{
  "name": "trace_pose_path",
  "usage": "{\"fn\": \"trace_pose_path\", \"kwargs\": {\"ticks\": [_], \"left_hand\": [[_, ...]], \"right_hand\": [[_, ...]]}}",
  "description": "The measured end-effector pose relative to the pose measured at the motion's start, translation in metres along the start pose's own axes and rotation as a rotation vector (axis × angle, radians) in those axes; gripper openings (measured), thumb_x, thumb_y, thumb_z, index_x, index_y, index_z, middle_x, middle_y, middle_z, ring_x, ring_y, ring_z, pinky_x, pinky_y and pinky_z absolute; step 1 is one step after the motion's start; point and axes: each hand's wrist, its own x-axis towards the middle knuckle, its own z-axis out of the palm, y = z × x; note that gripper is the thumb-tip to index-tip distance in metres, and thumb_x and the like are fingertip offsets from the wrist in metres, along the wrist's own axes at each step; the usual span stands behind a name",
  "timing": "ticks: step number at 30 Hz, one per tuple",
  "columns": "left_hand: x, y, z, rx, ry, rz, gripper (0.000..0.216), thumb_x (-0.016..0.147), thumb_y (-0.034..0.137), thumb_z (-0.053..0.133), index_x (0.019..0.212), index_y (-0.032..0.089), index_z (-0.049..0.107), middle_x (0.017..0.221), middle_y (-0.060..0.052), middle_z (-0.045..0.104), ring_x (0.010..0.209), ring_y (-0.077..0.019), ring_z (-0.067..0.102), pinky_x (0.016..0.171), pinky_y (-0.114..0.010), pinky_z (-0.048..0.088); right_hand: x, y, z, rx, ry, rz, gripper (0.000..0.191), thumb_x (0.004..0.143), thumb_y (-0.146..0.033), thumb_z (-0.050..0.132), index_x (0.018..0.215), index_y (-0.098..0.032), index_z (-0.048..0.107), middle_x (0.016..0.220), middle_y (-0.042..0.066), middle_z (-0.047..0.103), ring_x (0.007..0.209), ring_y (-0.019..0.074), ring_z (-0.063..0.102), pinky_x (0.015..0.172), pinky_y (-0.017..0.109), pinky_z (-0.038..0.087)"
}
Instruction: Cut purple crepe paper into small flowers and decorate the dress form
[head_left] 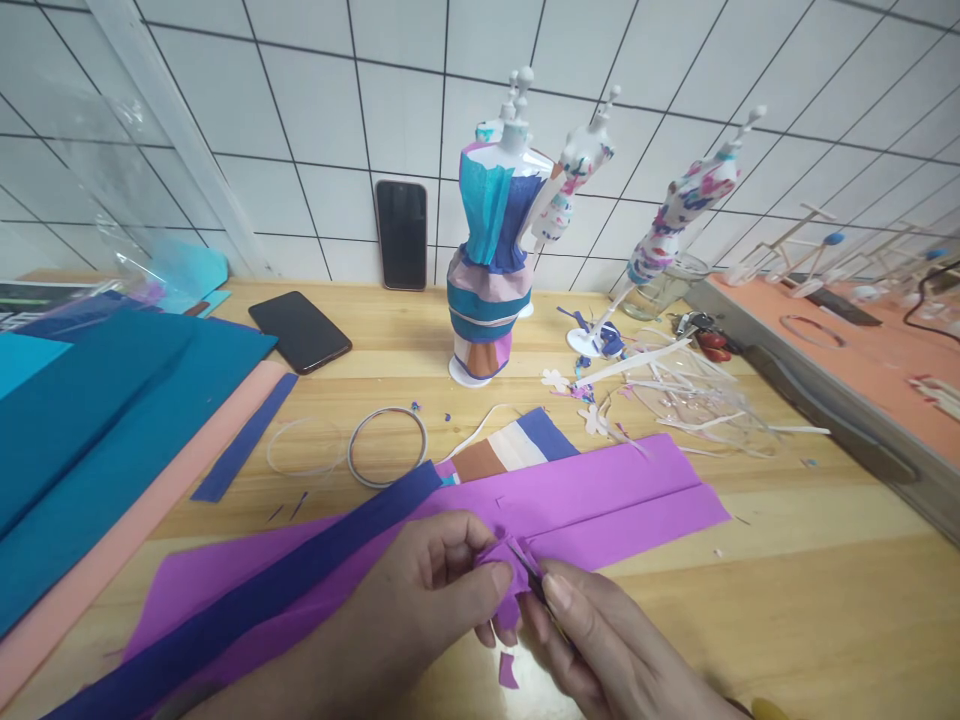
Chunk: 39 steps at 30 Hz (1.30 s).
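My left hand [427, 590] pinches a small folded piece of purple paper [504, 570] between thumb and fingers. My right hand [592, 630] is closed on a thin dark tool [531, 572] whose tip touches that piece; I cannot make out what tool it is. Both hands hover over a large purple paper sheet [600, 495] on the wooden table [787, 600], with a dark blue paper strip [300, 575] lying across it. A purple scrap [508, 670] lies below the hands.
A small mannequin [491, 240] dressed in paper strips stands mid-table, two more mannequins [679, 215] to its right. Teal and pink sheets [97, 430] lie left. A black phone [300, 330] lies flat, another phone [401, 235] leans on the tiled wall. Tape rings [387, 447], white scraps [697, 395], an orange tray [847, 350].
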Motion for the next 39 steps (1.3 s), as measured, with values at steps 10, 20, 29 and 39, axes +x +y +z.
{"fn": "trace_pose_path", "kwargs": {"ticks": [10,20,29,39], "left_hand": [[0.001,-0.010,0.007,-0.098,-0.047,0.028,0.024,0.077,0.037,0.060,0.069,0.014,0.056,0.062,-0.001,0.058,0.054,-0.0118,0.055,0.055,-0.026,0.048],[0.000,-0.006,-0.001,-0.067,-0.057,0.025,0.015,0.077,0.024,0.057,0.067,0.014,0.061,0.064,-0.001,0.061,0.058,-0.0104,0.054,0.060,-0.023,0.045],[0.000,-0.004,-0.001,0.019,-0.072,0.013,0.010,0.074,0.018,0.054,0.066,0.014,0.060,0.063,-0.001,0.062,0.060,-0.0118,0.056,0.059,-0.023,0.044],[-0.001,-0.005,-0.004,0.041,-0.089,0.005,0.007,0.071,0.015,0.053,0.066,0.015,0.059,0.064,0.000,0.063,0.060,-0.0124,0.058,0.059,-0.023,0.045]], "right_hand": [[0.000,0.000,0.003,0.076,0.060,-0.002,0.061,0.073,-0.077,0.047,0.079,-0.019,0.065,0.071,0.002,0.053,0.061,0.0144,0.047,0.061,0.027,0.047],[-0.001,0.009,0.004,0.051,0.053,-0.014,0.047,0.084,-0.065,0.047,0.080,-0.021,0.063,0.073,-0.001,0.051,0.059,0.0116,0.037,0.057,0.021,0.041],[-0.001,0.003,-0.003,-0.125,-0.040,-0.103,0.043,0.072,-0.063,0.064,0.092,-0.025,0.069,0.073,0.003,0.059,0.054,0.0154,0.047,0.049,0.025,0.045],[-0.003,-0.004,-0.001,-0.067,-0.085,-0.034,0.055,0.085,-0.068,0.040,0.092,-0.021,0.069,0.071,0.003,0.054,0.051,0.0128,0.043,0.052,0.027,0.045]]}}
